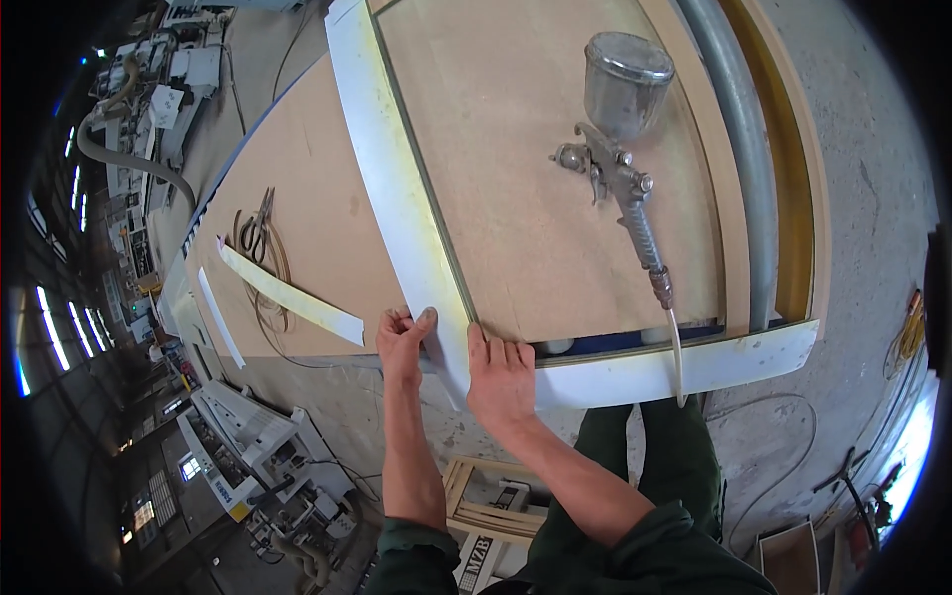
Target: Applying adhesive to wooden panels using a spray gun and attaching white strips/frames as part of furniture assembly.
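Observation:
A long white edging strip point(390, 169) with yellowish smears runs down the left edge of a brown framed panel point(535, 198). At its lower end my left hand point(402, 347) is closed, thumb and curled fingers at the strip's outer edge. My right hand point(503, 379) presses on the corner, its bent fingers hooked over the inner edge of the same strip. From there a second white strip point(674, 365) follows the near edge to the right. On the panel lies a metal spray gun point(625, 188) with a cup point(627, 89), its pale hose point(676, 347) hanging over the near edge.
Left of the panel, a brown board point(317, 149) carries scissors point(258, 223), a loose white strip point(293, 295) and thin curled brown bands. A grey pipe point(739, 149) lies along the right side. Below stand a wooden frame point(496, 521) and machines point(248, 446); a hose crosses the floor.

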A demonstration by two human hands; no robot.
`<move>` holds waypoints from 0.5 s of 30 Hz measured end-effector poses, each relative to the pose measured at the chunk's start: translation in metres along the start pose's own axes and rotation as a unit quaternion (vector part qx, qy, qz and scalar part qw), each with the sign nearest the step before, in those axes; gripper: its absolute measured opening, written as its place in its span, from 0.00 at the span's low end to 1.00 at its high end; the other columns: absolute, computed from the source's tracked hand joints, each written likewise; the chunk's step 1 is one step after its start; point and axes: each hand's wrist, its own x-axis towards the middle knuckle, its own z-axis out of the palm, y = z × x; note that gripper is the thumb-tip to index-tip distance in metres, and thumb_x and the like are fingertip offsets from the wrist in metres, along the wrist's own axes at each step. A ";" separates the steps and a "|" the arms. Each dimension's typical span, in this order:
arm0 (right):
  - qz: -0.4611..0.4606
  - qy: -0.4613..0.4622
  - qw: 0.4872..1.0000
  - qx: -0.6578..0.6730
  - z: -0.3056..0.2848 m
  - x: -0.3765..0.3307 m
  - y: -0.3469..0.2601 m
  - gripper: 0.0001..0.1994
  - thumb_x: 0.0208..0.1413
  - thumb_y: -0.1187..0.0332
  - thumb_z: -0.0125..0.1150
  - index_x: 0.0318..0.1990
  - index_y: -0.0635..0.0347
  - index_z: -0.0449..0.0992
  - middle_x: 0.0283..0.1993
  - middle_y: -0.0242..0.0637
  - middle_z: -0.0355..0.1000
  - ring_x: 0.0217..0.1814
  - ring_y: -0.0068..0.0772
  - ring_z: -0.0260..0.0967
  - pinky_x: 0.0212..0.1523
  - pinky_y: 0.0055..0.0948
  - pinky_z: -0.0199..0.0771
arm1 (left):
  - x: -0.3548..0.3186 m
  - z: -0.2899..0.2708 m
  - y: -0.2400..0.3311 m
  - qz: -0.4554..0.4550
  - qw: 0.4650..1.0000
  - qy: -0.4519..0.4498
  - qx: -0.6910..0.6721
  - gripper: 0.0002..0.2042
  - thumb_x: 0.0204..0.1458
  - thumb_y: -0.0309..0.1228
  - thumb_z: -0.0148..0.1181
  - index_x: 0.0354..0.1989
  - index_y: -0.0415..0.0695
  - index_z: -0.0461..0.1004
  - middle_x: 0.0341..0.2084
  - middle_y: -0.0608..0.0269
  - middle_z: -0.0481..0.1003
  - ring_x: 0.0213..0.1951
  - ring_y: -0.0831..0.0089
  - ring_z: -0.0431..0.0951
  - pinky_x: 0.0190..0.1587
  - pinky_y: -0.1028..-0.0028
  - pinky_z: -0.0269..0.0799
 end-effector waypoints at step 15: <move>-0.032 -0.019 0.999 0.021 0.004 -0.008 0.002 0.28 0.48 0.79 0.58 0.61 0.64 0.70 0.38 0.42 0.67 0.42 0.43 0.69 0.52 0.43 0.65 | 0.000 -0.001 -0.004 -0.005 1.000 0.006 0.009 0.20 0.43 0.31 0.81 0.36 0.46 0.72 0.24 0.76 0.69 0.26 0.84 0.64 0.30 0.81 0.61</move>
